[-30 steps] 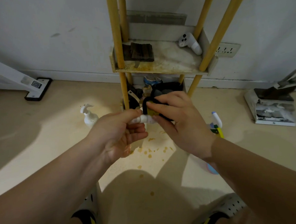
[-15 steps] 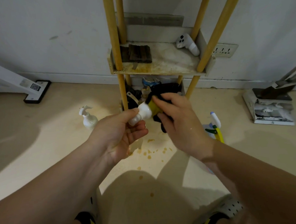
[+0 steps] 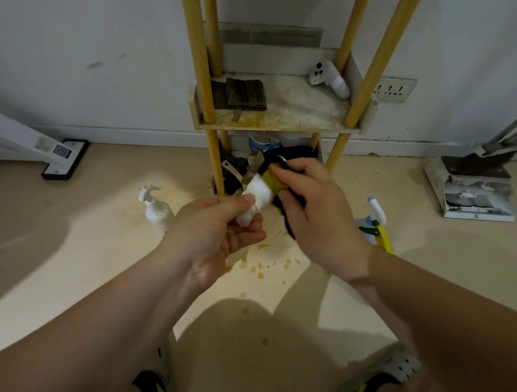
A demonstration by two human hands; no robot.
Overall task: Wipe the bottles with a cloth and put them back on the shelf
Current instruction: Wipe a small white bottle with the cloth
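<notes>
Reaching both forearms forward, pinching with left hand (image 3: 217, 231) palm up, thumb on top; gripping with right hand (image 3: 318, 213) knuckles up, fingers curled.

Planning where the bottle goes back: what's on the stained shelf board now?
On the shelf board: a dark folded item at left, a white controller at back right. The yellow poles hide thin strips of it.

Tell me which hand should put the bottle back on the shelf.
Left: the left hand pinches the bottle by its white end, while the right hand holds the cloth against it.
</notes>
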